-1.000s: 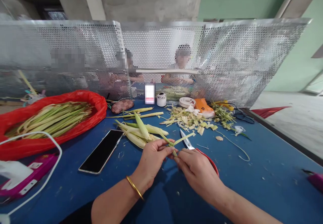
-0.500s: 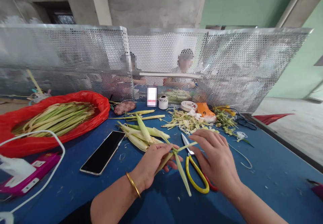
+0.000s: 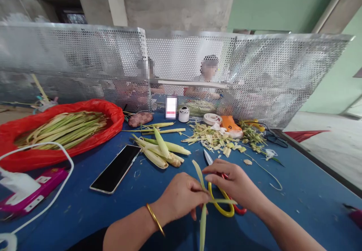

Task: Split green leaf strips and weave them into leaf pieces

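Note:
My left hand (image 3: 185, 196), with a gold bangle at the wrist, pinches pale green leaf strips (image 3: 203, 221) where they cross. One strip end points up, one right and one down toward me. My right hand (image 3: 230, 179) hovers just right of the upper strip end, fingers slightly apart, with nothing visible in it. Beneath it lie scissors (image 3: 208, 156) with one yellow and one red handle, partly hidden by the hand and a strip. Beyond my left hand rests a small pile of corn-husk-like leaf bundles (image 3: 158, 156).
On the left are a red bag (image 3: 113, 119) of long leaves, a purple power strip (image 3: 53, 177) with a white cable, and a black phone (image 3: 115, 170). Leaf scraps (image 3: 210, 136), a tape roll (image 3: 212, 119) and a white jar (image 3: 183, 114) lie before a perforated metal screen (image 3: 186, 47); people sit behind it.
My left hand has turned and come nearer to me with the strips, so their ends point differently. My right hand has shifted slightly left and is apart from the strip end it was near.

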Demonstrator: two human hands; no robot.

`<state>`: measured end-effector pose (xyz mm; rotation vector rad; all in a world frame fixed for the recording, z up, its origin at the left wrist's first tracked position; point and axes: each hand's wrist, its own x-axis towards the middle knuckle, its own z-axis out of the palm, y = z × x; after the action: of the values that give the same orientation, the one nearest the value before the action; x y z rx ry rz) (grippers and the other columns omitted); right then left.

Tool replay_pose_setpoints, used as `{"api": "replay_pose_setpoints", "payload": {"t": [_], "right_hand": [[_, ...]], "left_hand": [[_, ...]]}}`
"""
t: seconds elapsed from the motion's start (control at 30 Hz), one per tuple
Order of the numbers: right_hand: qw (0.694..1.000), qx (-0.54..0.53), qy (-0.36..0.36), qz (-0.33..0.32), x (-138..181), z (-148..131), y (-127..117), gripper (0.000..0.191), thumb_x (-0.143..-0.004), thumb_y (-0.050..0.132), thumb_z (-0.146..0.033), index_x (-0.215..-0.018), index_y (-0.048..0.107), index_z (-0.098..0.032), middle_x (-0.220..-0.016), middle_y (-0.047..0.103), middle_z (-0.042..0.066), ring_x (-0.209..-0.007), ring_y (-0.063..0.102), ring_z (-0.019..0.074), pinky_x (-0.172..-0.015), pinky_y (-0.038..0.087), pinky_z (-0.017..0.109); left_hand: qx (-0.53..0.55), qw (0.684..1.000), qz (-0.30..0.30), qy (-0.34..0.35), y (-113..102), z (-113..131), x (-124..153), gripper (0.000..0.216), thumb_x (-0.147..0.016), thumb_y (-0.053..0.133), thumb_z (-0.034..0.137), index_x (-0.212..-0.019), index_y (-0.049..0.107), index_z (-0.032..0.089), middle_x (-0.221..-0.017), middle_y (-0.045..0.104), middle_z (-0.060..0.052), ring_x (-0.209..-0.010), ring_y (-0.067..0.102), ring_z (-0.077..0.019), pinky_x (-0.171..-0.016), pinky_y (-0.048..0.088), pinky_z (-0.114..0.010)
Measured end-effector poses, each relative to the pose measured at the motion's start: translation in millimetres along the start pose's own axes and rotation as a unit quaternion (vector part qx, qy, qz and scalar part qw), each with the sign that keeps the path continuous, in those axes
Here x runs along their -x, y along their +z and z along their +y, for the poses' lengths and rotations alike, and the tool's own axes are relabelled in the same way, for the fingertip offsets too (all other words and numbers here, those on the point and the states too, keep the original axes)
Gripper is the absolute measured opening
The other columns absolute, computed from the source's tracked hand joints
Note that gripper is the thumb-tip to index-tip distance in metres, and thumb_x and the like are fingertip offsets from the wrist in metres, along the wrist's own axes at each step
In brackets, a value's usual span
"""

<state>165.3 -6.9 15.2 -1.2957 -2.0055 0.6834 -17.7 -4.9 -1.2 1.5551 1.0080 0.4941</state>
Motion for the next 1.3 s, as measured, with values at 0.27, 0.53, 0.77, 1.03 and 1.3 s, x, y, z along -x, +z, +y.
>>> {"api": "replay_pose_setpoints", "payload": {"t": [0.27,0.53,0.77,1.03,1.3], "right_hand": [[0.995,-0.074,0.028,0.068,9,-15,19,0.022,-0.085,0.057,-0.032,-0.068,0.059,-0.018,-0.054,0.050,-0.004,-0.049,0.044,0.0104,-0.047,0.035,0.021],[0.922,0.219,-0.240,0.212,26,-23,34,0.014,-0.090,0.049,-0.013,-0.087,0.061,-0.020,-0.070,0.066,0.002,-0.062,0.061,0.0153,-0.062,0.038,0.027],[0.916,0.244,-0.224,0.227,23,-23,35,0.020,-0.092,0.046,-0.013,-0.081,0.062,-0.020,-0.069,0.067,0.001,-0.064,0.060,0.0149,-0.070,0.034,0.031],[0.878,0.338,-0.252,0.228,26,-12,36,0.025,-0.094,0.042,-0.013,-0.095,0.065,-0.021,-0.087,0.073,0.003,-0.082,0.060,0.0191,-0.085,0.032,0.037],[0.866,0.364,-0.286,0.187,25,-11,42,0.032,-0.092,0.039,-0.010,-0.109,0.064,-0.019,-0.099,0.071,0.007,-0.094,0.061,0.0203,-0.097,0.030,0.041]], "left_hand": [[-0.083,0.996,0.039,-0.010,9,-7,0,0.037,-0.074,0.056,0.035,-0.041,0.052,0.019,-0.040,0.049,0.003,-0.038,0.045,-0.0102,-0.042,0.029,-0.021],[0.214,0.966,0.138,-0.041,5,2,-8,0.030,-0.071,0.065,0.042,-0.075,0.071,0.013,-0.050,0.055,0.001,-0.043,0.047,-0.0099,-0.047,0.036,-0.022],[0.369,0.922,0.100,-0.058,7,8,-3,0.027,-0.062,0.073,0.025,-0.086,0.074,0.014,-0.063,0.064,-0.001,-0.055,0.055,-0.0104,-0.060,0.046,-0.023],[0.448,0.890,0.084,-0.035,3,7,-3,0.037,-0.062,0.075,0.020,-0.098,0.071,0.014,-0.079,0.069,-0.005,-0.069,0.061,-0.0128,-0.071,0.049,-0.025],[0.414,0.896,0.157,-0.026,4,3,-6,0.046,-0.059,0.082,0.031,-0.099,0.071,0.013,-0.072,0.068,-0.003,-0.065,0.060,-0.0105,-0.063,0.045,-0.021]]}}
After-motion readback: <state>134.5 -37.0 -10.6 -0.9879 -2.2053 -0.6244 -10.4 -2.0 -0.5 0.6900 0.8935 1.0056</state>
